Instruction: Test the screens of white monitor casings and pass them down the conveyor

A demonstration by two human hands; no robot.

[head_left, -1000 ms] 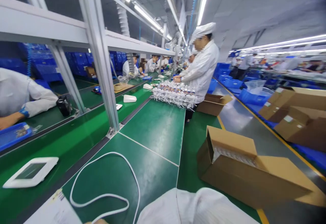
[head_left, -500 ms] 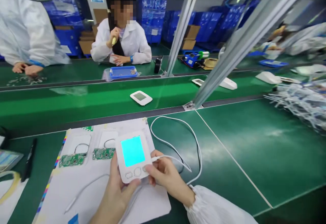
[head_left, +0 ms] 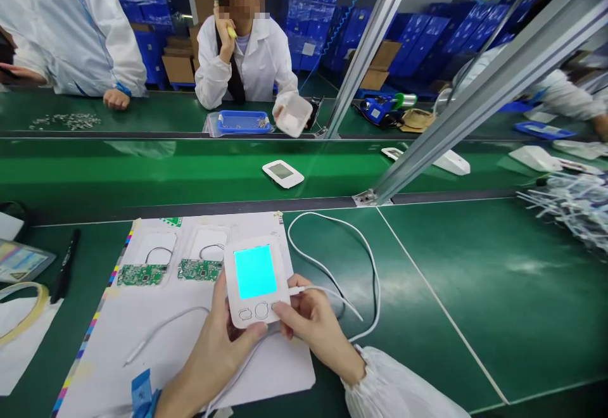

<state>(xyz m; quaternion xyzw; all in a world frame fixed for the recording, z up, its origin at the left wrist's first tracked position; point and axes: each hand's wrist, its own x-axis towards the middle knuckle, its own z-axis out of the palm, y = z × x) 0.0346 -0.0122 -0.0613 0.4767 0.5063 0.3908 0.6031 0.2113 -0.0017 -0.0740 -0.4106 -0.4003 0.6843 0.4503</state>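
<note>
A white square device (head_left: 279,266) with a lit cyan screen and a row of three buttons is held up over the white paper sheet (head_left: 118,335). My left hand (head_left: 216,348) is closed round its left side and lower edge. My right hand (head_left: 311,320) grips the lower right corner, its thumb on the right button and its fingers behind. A white cable (head_left: 327,288) is plugged into the device's right side and loops over the table. Left of the device, on the paper, lie two green circuit boards, one (head_left: 142,274) farther left and one (head_left: 197,270) partly behind my left hand.
A white unit with a grey screen (head_left: 284,173) lies on the green conveyor belt (head_left: 204,171). A metal post (head_left: 394,177) rises at the belt's edge. A black marker (head_left: 65,266) and tape roll (head_left: 23,323) lie left. Across the belt, a co-worker (head_left: 256,50) holds a white casing (head_left: 294,116).
The view has shifted slightly, while both hands keep their hold on the lit device. Across the belt, the seated co-worker now has a white casing in one hand.
</note>
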